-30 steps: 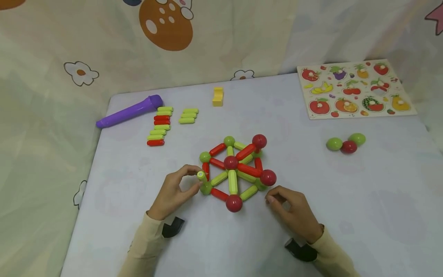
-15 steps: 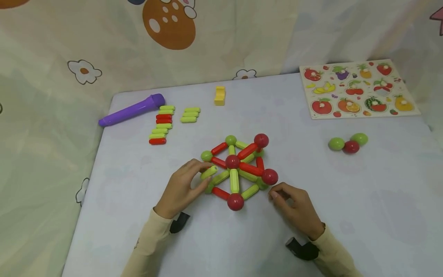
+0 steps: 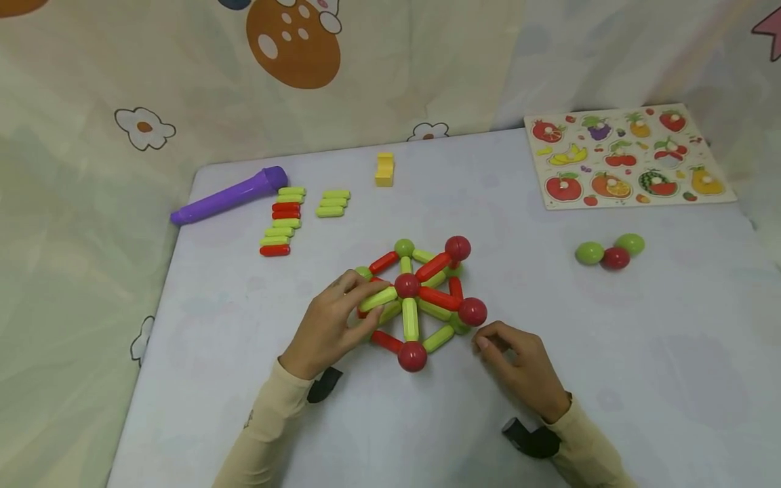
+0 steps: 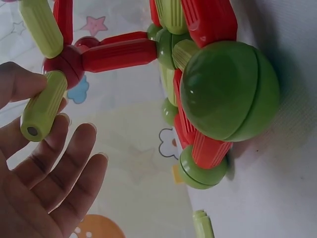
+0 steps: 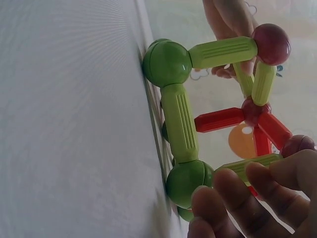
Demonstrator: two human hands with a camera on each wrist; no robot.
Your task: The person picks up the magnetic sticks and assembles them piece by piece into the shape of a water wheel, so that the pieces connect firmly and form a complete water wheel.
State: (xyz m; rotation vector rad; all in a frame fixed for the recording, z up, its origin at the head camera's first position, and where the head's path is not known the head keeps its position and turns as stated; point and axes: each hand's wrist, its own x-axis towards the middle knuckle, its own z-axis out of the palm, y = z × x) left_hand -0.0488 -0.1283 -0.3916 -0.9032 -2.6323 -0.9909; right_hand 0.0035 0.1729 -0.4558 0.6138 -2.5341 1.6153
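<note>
My left hand (image 3: pixel 332 325) pinches a light green stick (image 3: pixel 377 299) between thumb and fingers. In the left wrist view one end of this stick (image 4: pixel 45 106) meets the raised central red ball (image 4: pixel 63 68); its other end is free. Around it stands a frame of red and green magnetic sticks and balls, with green balls (image 5: pixel 168 63) along the table and red balls (image 3: pixel 412 356) higher up. My right hand (image 3: pixel 518 369) rests beside the frame's right side, fingers loosely curled with nothing held. Behind the left fingers part of the frame is hidden.
Several spare green and red sticks (image 3: pixel 278 232) lie in a column at left, with a short green row (image 3: pixel 332 203) nearby. Behind are a purple microphone-shaped toy (image 3: pixel 230 198) and a yellow block (image 3: pixel 384 171). Loose balls (image 3: pixel 615 258) and a fruit puzzle board (image 3: pixel 631 159) lie at right.
The left hand has moved right and turned the green stick from upright to lying towards the central red ball, which it now meets. The right hand has stayed almost still.
</note>
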